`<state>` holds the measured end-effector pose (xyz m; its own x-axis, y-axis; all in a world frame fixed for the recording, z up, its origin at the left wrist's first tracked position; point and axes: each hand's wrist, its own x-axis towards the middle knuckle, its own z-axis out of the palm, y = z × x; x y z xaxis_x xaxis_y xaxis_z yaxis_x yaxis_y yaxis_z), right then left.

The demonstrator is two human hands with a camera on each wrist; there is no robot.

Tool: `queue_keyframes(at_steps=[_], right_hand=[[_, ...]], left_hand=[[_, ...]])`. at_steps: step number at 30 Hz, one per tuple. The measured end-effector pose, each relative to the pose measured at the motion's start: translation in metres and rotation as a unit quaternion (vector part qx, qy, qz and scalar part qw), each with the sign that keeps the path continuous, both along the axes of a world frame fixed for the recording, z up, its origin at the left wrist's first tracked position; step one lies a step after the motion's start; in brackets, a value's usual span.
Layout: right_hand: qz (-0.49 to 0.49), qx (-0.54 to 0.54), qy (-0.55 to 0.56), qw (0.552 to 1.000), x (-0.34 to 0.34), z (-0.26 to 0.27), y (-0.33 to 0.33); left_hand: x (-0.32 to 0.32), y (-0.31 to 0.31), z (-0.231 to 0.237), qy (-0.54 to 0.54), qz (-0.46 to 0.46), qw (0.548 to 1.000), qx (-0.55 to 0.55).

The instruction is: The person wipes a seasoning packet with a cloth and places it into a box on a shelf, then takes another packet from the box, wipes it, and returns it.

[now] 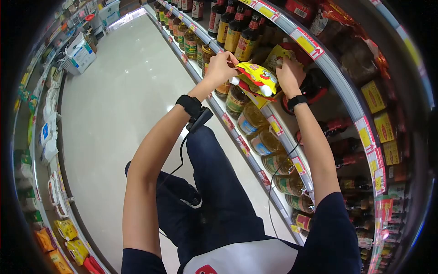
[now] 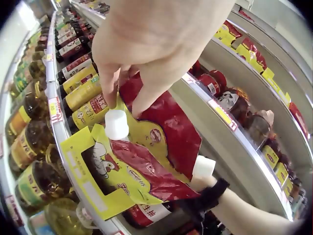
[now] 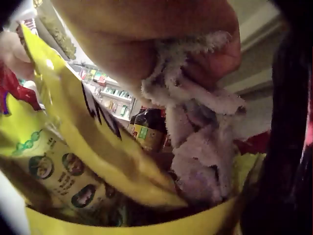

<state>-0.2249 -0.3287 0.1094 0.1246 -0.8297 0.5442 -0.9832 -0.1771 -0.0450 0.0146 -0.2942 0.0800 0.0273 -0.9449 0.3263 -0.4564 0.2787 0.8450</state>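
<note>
At the shelf edge, my left hand (image 1: 221, 69) (image 2: 146, 49) pinches the top edge of red and yellow pouches (image 1: 255, 74) (image 2: 173, 129) with white caps. They lean out over a yellow cardboard display box (image 2: 80, 169) with a chicken picture. My right hand (image 1: 290, 76) (image 3: 151, 24) is behind the pouches, its curled fingers gripping a crumpled greyish cloth (image 3: 198, 152). The cloth hangs down behind a yellow pouch (image 3: 105, 142), above the box's yellow rim (image 3: 132, 229). Some right fingertips are hidden by the cloth.
Dark sauce bottles (image 1: 247, 42) (image 2: 90, 111) stand beside the box, and large oil bottles (image 1: 251, 119) (image 2: 36, 181) fill the shelf below. Price-tag rails (image 1: 308, 43) run along the shelf edges. A thin black cable (image 1: 270, 192) hangs in front of the lower shelf.
</note>
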Motion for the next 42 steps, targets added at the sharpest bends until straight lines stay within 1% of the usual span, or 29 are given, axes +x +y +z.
queue_keyframes(at_steps=[1,2,3,4,5,6,7,8,9,11,12,13,14,15,17,18,22,24,25,27,31,33,34,35,37,38,39,41,42], right_hand=[[0.002,0.000,0.006,1.000,0.004,0.008,-0.001],[0.017,0.010,0.033,0.999,0.008,0.015,-0.003],[0.032,0.020,0.060,0.998,0.010,0.018,-0.008],[0.054,-0.021,0.069,0.996,0.013,0.018,-0.014],[0.039,0.000,0.096,0.995,0.014,0.017,-0.027],[0.014,0.035,0.091,0.995,0.015,0.018,-0.042],[-0.010,0.070,0.086,0.994,0.015,0.019,-0.057],[-0.026,0.054,0.060,0.996,0.011,0.013,-0.077],[-0.062,0.118,0.087,0.987,0.007,0.016,-0.094],[0.032,0.055,0.096,0.993,-0.037,-0.021,-0.175],[0.038,0.055,0.095,0.993,-0.044,-0.017,-0.182],[0.011,0.071,0.083,0.994,-0.048,-0.011,-0.184],[-0.017,0.087,0.070,0.994,-0.048,-0.007,-0.183],[-0.015,0.088,0.071,0.993,-0.045,-0.003,-0.179],[-0.066,0.153,0.027,0.986,-0.047,0.000,-0.172],[-0.067,0.155,0.029,0.985,-0.048,-0.002,-0.171],[-0.088,0.157,0.072,0.981,-0.054,-0.018,-0.187],[-0.069,0.198,0.081,0.974,-0.066,-0.026,-0.205],[-0.066,0.197,0.083,0.975,-0.066,-0.027,-0.206],[-0.118,0.147,0.039,0.981,-0.059,-0.017,-0.191],[-0.086,0.125,0.041,0.988,-0.061,-0.004,-0.191],[-0.010,0.261,-0.028,0.965,-0.074,-0.008,-0.213],[-0.024,0.308,-0.069,0.949,-0.073,-0.008,-0.217],[-0.022,0.310,-0.067,0.948,-0.068,-0.006,-0.213],[-0.078,0.276,-0.022,0.958,-0.060,0.001,-0.204],[-0.091,0.241,0.035,0.966,-0.045,0.014,-0.178],[-0.089,0.237,0.033,0.967,-0.040,0.016,-0.172],[-0.101,0.194,0.079,0.973,-0.035,0.014,-0.167],[-0.100,0.195,0.078,0.973,-0.033,0.013,-0.165]], left_hand=[[0.000,-0.004,-0.004,0.026,-0.037,0.999,0.009],[-0.003,0.002,0.003,0.008,-0.035,0.999,0.001],[-0.007,0.004,0.006,0.015,-0.031,0.999,0.001],[-0.009,0.007,0.010,-0.003,-0.022,0.999,-0.027],[-0.010,0.011,0.012,-0.023,-0.013,0.998,-0.054],[-0.010,0.016,0.013,-0.051,0.003,0.994,-0.093],[-0.009,0.021,0.013,-0.049,0.010,0.995,-0.091],[-0.007,0.024,0.011,-0.058,0.024,0.988,-0.141],[-0.005,0.028,0.009,-0.068,0.036,0.979,-0.191],[0.002,0.049,0.011,-0.058,0.035,0.980,-0.187],[0.006,0.061,0.010,-0.051,0.042,0.982,-0.177],[0.009,0.073,0.010,-0.044,0.048,0.984,-0.165],[0.012,0.088,0.016,-0.017,0.042,0.994,-0.095],[0.019,0.091,0.008,-0.017,0.044,0.994,-0.094],[0.032,0.098,-0.003,-0.030,0.019,0.994,-0.108],[0.036,0.100,-0.005,-0.036,0.023,0.996,-0.079],[0.048,0.102,-0.009,-0.030,0.027,0.998,-0.055],[0.048,0.105,-0.007,-0.020,0.026,0.998,-0.055],[0.049,0.106,-0.007,-0.019,0.030,0.998,-0.055],[0.050,0.109,-0.006,-0.029,0.016,0.997,-0.069],[0.048,0.118,-0.005,-0.011,0.026,0.999,-0.046],[0.048,0.124,-0.003,0.024,0.011,0.999,-0.025],[0.049,0.127,-0.004,0.025,0.016,0.999,-0.022],[0.049,0.127,-0.006,0.025,0.015,0.999,-0.023],[0.047,0.126,-0.008,0.026,0.014,0.999,-0.028],[0.046,0.126,-0.010,0.035,0.009,0.999,-0.027],[0.045,0.126,-0.011,0.043,0.005,0.999,-0.026],[0.045,0.126,-0.010,0.043,0.005,0.999,-0.021],[0.045,0.126,-0.010,0.043,-0.003,0.999,-0.019]])
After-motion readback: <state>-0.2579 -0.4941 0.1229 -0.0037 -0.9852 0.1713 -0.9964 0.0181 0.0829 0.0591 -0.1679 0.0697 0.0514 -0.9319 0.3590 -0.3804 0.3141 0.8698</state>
